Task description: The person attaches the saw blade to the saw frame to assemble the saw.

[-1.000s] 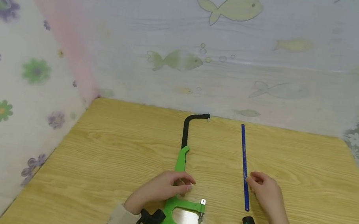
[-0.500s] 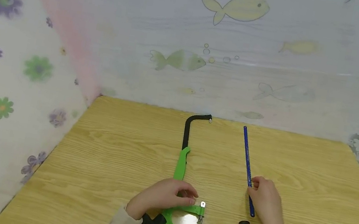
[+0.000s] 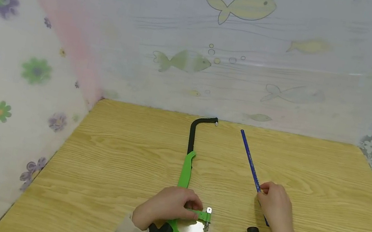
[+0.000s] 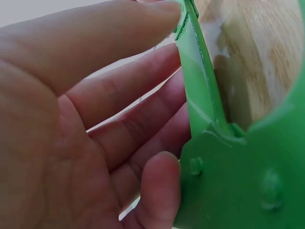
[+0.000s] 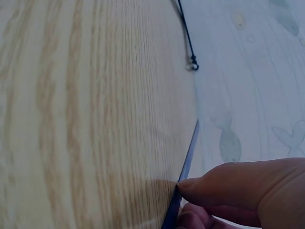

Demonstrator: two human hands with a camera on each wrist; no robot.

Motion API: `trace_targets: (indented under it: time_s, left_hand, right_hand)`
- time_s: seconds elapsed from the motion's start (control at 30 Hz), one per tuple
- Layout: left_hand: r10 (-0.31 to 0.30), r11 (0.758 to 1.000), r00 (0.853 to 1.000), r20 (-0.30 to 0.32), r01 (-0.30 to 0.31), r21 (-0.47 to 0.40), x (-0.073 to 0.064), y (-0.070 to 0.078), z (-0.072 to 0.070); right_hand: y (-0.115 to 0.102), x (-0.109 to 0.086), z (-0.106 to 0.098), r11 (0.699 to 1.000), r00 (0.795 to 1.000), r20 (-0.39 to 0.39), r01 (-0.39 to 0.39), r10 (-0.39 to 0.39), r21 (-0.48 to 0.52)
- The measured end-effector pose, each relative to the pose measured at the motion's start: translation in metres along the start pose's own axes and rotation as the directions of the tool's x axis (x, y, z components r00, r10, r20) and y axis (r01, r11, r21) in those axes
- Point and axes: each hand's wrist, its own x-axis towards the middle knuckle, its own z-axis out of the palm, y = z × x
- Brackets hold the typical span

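A hacksaw frame with a green body and a black bent front arm lies on the wooden table, its ribbed handle towards me. My left hand grips its green cross arm, thumb on one side and fingers on the other; the left wrist view shows the hand close against the green frame. To the right, my right hand pinches a blue hacksaw blade between thumb and fingers. In the right wrist view the blade slants away from the thumb. Part of its near half is hidden behind the hand.
A metal pin and wing nut sit at the end of the cross arm. The table meets a fish-patterned sheet along its back edge, and a flowered sheet runs down the left side.
My left hand has come down from the frame's upper bar onto its cross arm and taken hold. The right hand has gripped the blade, whose far end has swung left.
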Motion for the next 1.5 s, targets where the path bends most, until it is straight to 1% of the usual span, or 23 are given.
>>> trace_targets:
  time_s: [0.07,0.2,0.47,0.63,0.97,1.07,1.23,1.4,1.5]
  left_hand:
    - [0.01,0.999,1.0,0.0,-0.01,0.031,-0.0005,0.0007,-0.0001]
    - [0.012,0.998,1.0,-0.002,-0.011,0.068,-0.0008,0.0019,0.0002]
    - [0.006,0.995,1.0,-0.02,-0.004,0.1,-0.0013,0.0024,0.0003]
    - [0.0,0.995,1.0,-0.015,0.001,0.102,-0.0013,0.0032,0.0003]
    - [-0.005,0.996,1.0,-0.009,0.006,0.094,-0.0011,0.0048,0.0003]
    - [-0.006,0.996,1.0,-0.007,0.007,0.091,-0.0012,0.0046,0.0007]
    - [-0.01,0.996,1.0,-0.001,0.01,0.086,-0.0019,0.0041,0.0014]
    - [-0.005,0.995,1.0,-0.005,0.006,0.096,-0.0014,0.0034,0.0012]
    - [-0.003,0.995,1.0,-0.007,0.004,0.102,-0.0007,0.0023,0.0012]
  right_hand:
    - [-0.0003,-0.0008,0.0001,1.0,1.0,-0.004,0.002,-0.002,-0.003]
    - [0.0001,-0.0012,0.0,1.0,1.0,-0.006,0.0,0.0,-0.007]
    - [0.0013,0.001,-0.0002,1.0,1.0,-0.008,0.008,-0.008,-0.01]
    - [0.0014,0.0012,0.0002,1.0,1.0,-0.008,0.008,-0.008,-0.011]
    - [0.0015,0.0005,-0.0005,1.0,1.0,0.024,-0.01,0.009,0.01]
    - [0.0019,-0.0006,-0.0006,1.0,1.0,0.028,-0.004,0.004,0.007]
    - [0.0033,-0.0024,-0.0011,1.0,0.998,0.066,0.0,0.0,0.01]
    - [0.0026,-0.004,-0.0054,0.999,0.994,0.104,0.025,-0.023,-0.023]
    - [0.0021,-0.0041,-0.0071,0.998,0.993,0.114,0.038,-0.032,-0.049]
